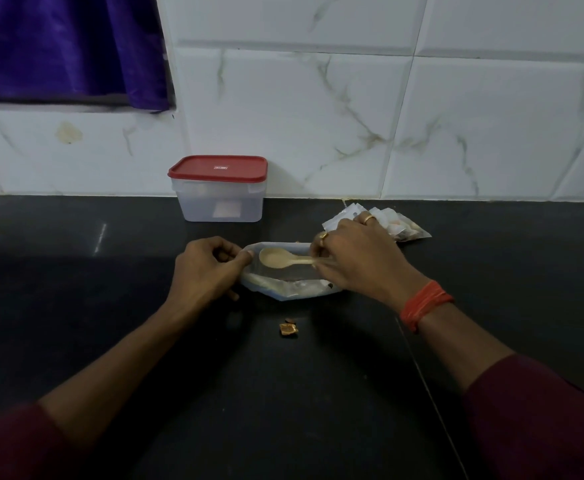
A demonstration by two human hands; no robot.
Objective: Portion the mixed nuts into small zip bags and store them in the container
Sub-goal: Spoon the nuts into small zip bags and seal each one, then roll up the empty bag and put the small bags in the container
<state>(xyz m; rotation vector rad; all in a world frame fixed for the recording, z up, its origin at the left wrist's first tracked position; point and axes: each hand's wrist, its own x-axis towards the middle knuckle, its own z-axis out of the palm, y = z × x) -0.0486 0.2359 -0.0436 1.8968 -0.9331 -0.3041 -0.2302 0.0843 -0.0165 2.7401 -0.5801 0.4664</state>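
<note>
the bag (292,289) is pinched at its edge by thumb and fingers of the left hand (203,270); the spoon (276,258) is pinched at its handle by the right hand (358,263), over the bag.

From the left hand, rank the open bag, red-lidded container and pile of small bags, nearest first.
1. Open bag: pinched by the left hand, on its right.
2. Red-lidded container: straight behind the hand.
3. Pile of small bags: far right.
</note>
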